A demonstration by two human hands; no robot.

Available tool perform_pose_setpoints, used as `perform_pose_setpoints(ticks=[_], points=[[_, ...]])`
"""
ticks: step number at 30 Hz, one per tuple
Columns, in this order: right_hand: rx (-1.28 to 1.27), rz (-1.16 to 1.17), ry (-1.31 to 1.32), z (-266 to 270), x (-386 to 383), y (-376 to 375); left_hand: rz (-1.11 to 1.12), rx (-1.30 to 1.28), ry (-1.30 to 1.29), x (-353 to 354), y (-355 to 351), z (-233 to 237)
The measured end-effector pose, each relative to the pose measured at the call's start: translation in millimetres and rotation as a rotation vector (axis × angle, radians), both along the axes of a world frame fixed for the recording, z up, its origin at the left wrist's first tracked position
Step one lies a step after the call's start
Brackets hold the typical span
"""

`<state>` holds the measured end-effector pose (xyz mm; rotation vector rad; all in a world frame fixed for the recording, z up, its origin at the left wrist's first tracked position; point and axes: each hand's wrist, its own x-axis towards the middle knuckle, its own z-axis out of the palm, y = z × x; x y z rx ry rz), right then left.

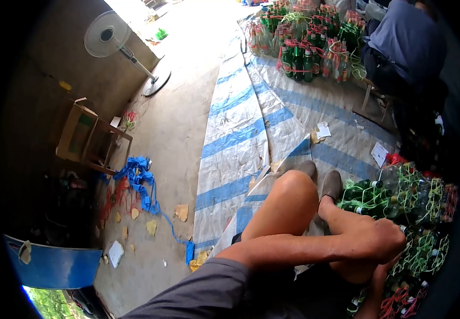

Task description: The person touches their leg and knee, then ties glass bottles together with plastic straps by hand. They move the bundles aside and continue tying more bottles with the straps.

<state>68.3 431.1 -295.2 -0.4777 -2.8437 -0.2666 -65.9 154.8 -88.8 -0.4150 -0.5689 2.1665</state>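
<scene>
My left hand (385,240) reaches across my lap to the right, its fingers curled closed beside the bundled bottles. A small white bottle cap or tip shows at the edge of that fist; what lies inside it is hidden. Only the forearm of my right arm (378,292) shows below, and the hand is mostly covered by my left one. Around both hands stand green glass bottles (371,198) and clear bottles (427,199), wrapped in light green plastic netting or string (429,252). Red string (400,303) shows at the bottom.
A blue-and-white striped tarp (230,138) covers the floor ahead. More tied bottle bundles (307,58) stand at the back, near a seated person (408,40). A standing fan (107,34), a cardboard box (76,130) and tangled blue strip (139,178) are on the left.
</scene>
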Motion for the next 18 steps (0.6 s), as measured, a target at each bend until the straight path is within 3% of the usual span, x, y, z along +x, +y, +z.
perform_pose_setpoints(ticks=[4, 11, 18], points=[[0.033, 0.000, -0.020, -4, -2, 1, -0.023, 0.129, -0.162, -7, -18, 29], [-0.206, -0.048, 0.057, 20, -5, -19, -0.006, 0.326, -0.386, -13, -37, 63], [-0.236, -0.100, 0.105, 31, -10, -29, 0.102, 0.799, -0.850, -11, -42, 84]])
